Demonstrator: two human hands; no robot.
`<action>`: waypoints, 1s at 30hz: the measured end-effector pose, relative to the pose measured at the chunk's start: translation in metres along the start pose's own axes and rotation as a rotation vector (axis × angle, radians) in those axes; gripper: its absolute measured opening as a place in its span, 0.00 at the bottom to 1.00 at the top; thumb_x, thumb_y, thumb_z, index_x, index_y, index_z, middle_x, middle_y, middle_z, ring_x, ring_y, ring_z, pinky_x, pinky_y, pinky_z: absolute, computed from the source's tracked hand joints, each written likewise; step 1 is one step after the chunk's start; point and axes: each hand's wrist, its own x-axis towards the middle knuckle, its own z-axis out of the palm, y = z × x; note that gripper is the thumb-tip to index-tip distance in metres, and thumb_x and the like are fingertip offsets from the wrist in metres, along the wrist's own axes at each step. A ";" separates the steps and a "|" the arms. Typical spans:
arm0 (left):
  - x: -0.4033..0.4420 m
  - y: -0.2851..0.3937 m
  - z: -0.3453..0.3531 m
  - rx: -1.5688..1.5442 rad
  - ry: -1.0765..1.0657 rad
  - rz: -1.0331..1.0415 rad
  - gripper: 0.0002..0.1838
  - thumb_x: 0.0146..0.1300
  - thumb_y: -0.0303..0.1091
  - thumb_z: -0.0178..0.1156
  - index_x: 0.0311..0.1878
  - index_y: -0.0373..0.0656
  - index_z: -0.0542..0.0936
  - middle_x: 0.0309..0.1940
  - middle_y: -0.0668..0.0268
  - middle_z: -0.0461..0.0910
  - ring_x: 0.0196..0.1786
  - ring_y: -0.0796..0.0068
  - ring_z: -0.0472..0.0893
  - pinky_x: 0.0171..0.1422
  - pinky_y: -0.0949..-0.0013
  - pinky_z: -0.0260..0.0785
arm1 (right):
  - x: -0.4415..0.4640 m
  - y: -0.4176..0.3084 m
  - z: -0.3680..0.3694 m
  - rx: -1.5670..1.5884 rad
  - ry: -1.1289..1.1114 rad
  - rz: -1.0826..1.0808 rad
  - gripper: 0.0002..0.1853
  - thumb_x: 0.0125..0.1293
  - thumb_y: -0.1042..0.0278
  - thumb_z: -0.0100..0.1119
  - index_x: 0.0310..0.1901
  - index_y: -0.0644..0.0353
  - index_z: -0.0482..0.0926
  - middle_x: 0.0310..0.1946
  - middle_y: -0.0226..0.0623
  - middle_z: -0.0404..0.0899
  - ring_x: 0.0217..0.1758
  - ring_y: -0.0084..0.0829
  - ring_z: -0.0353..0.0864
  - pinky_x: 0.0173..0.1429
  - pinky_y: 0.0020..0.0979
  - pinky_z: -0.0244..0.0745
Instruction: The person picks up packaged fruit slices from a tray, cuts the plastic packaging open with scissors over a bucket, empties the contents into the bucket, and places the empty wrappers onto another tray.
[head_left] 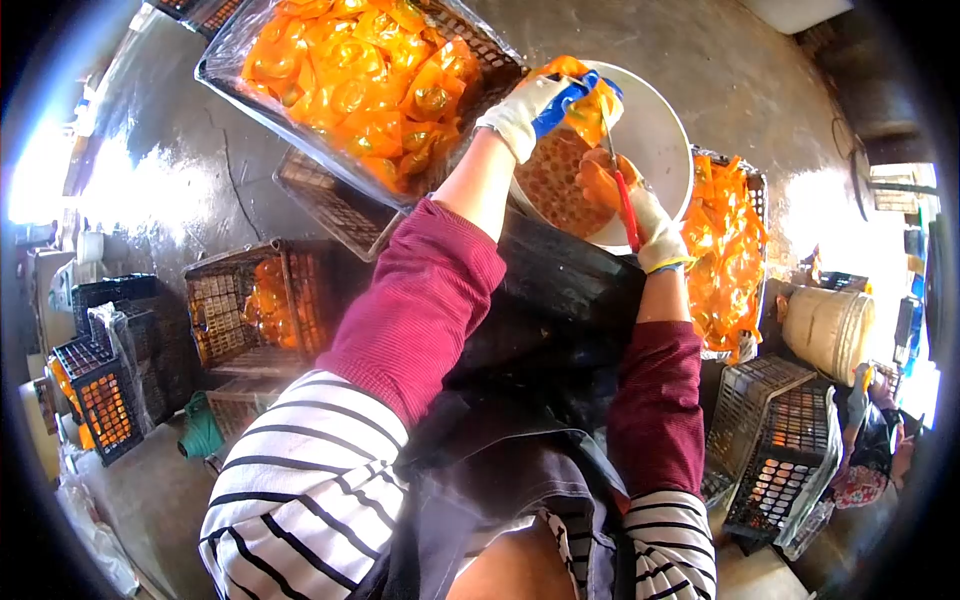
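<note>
My left hand point(540, 108), in a white and blue glove, is closed on a shiny orange plastic bag point(598, 108) above a white bucket point(672, 130). My right hand point(645, 215), in a white glove with orange fingers, grips red-handled scissors point(627, 200). The scissor blades point up at the lower edge of the bag; whether they are cutting into it is hard to see. Inside the bucket, below both hands, lie many small round brownish-orange pieces point(560, 185).
A plastic-lined crate point(300, 140) of full orange bags point(360, 80) stands at upper left. Flattened orange plastic point(722, 255) fills a crate right of the bucket. More crates point(250, 310) point(785, 460) stand on both sides, with a cream bucket point(828, 330) at right.
</note>
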 end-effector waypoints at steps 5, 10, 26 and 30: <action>-0.015 0.020 0.009 -0.671 -0.024 -0.265 0.27 0.62 0.46 0.61 0.61 0.44 0.69 0.55 0.67 0.75 0.58 0.75 0.73 0.65 0.77 0.60 | -0.013 -0.022 0.013 -0.146 0.036 0.155 0.20 0.65 0.60 0.58 0.54 0.62 0.72 0.35 0.38 0.81 0.33 0.24 0.80 0.34 0.21 0.73; 0.008 -0.039 0.001 -0.152 -0.185 0.432 0.26 0.66 0.46 0.55 0.62 0.41 0.66 0.58 0.65 0.73 0.61 0.71 0.72 0.66 0.74 0.62 | -0.018 -0.037 0.024 -0.135 0.160 0.220 0.20 0.65 0.55 0.57 0.50 0.64 0.74 0.24 0.39 0.81 0.22 0.22 0.77 0.26 0.20 0.69; -0.026 0.022 0.032 -0.436 -0.026 -0.341 0.22 0.61 0.40 0.60 0.55 0.39 0.74 0.47 0.65 0.78 0.47 0.77 0.78 0.52 0.80 0.70 | -0.011 -0.022 0.014 -0.108 0.375 0.223 0.17 0.64 0.61 0.59 0.50 0.63 0.75 0.33 0.31 0.79 0.31 0.23 0.79 0.32 0.23 0.72; -0.018 0.003 0.032 -0.206 -0.021 -0.298 0.19 0.63 0.40 0.57 0.55 0.40 0.74 0.46 0.65 0.78 0.45 0.76 0.79 0.49 0.78 0.71 | -0.002 0.000 0.005 -0.286 0.386 0.096 0.17 0.65 0.63 0.57 0.52 0.61 0.73 0.33 0.34 0.80 0.28 0.25 0.79 0.29 0.23 0.72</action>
